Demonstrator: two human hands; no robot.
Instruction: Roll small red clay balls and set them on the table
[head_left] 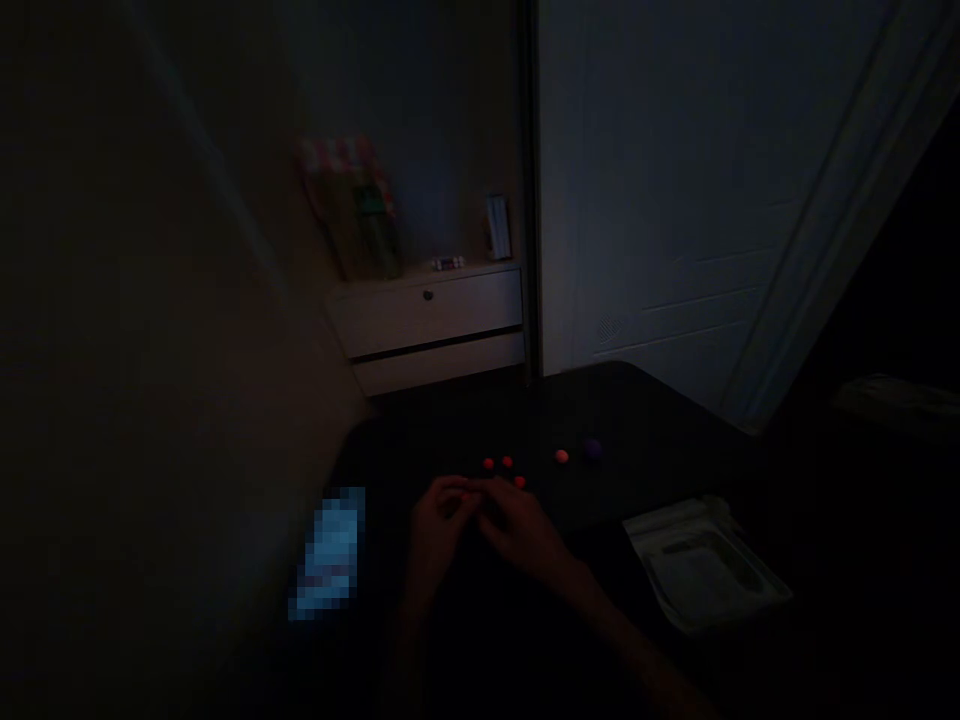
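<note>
The fingertips of my left hand (439,520) and my right hand (521,525) meet above the dark table (660,440). Both hands are closed in a pinch around a small red lump (466,496), mostly hidden by the fingers. Just beyond them lie two small red balls (488,464), side by side. Another red ball (520,482) rests close to the knuckles of my right hand. Farther right are a pale pink ball (561,457) and a larger purple ball (592,450). The dim light blurs fine detail.
A clear, shallow plastic package (705,570) lies to the right, by the table's near edge. A pixelated blue-lit patch (328,555) is at left. Behind the table stand a drawer cabinet (442,320), with a bag (352,210) and books (498,228) on top, and a white door (645,200).
</note>
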